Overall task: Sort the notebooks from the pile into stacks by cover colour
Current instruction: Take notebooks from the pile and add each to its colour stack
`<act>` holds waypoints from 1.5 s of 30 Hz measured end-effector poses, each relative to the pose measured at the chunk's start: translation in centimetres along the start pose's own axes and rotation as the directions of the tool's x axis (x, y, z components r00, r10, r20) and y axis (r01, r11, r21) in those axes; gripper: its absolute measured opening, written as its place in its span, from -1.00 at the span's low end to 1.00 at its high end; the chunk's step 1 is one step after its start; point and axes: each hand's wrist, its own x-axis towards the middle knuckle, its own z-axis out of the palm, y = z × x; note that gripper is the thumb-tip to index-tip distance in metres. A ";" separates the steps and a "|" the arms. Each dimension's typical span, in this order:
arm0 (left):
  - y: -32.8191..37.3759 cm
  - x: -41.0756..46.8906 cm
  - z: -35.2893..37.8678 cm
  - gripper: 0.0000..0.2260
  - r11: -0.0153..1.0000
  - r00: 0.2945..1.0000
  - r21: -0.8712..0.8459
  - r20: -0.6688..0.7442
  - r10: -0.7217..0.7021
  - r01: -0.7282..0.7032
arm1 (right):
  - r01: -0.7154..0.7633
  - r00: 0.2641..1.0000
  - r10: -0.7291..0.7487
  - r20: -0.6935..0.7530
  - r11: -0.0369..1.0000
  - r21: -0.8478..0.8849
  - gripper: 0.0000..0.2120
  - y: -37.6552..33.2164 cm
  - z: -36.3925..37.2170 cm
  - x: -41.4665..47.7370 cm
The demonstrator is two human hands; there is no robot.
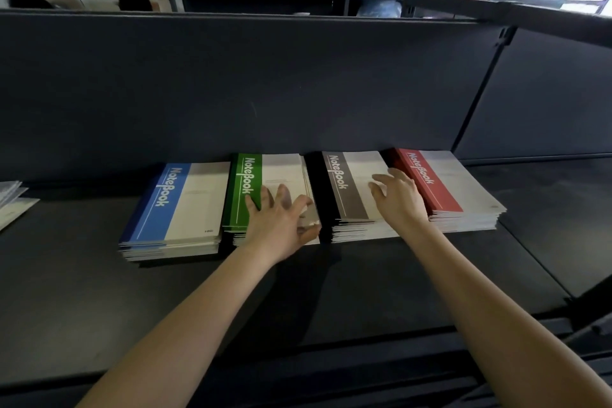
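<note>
Forearms (198, 308): both bare, stretched forward over the dark shelf (331, 291) toward the notebook row.
Left hand (281, 219): fingers splayed flat on the green stack (245, 185), thumb at its near right corner; it gripped nothing and was apparently pressing to square the stack.
Right hand (399, 199): fingers spread and relaxed over the white part of the grey stack (351, 189), beside the red stack (463, 189); it held nothing, and contact with the cover could not be told.
Blue stack (178, 205): leftmost, untouched, just beside the green one.
Arrangement: four stacks side by side, one colour each, far edges at or near the back panel (265, 93), probably for alignment.
Pale sheets (13, 202): at the far left edge, well apart; possibly the remaining pile, but too cropped to tell.
Progress: sorting judged nearly finished.
</note>
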 end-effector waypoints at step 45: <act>-42.6 -30.5 -4.0 -0.54 0.587 0.602 -0.283 -0.040 -0.798 0.759 | 0.734 0.443 -0.792 0.421 0.589 0.337 -0.43 -53.7 27.3 -12.3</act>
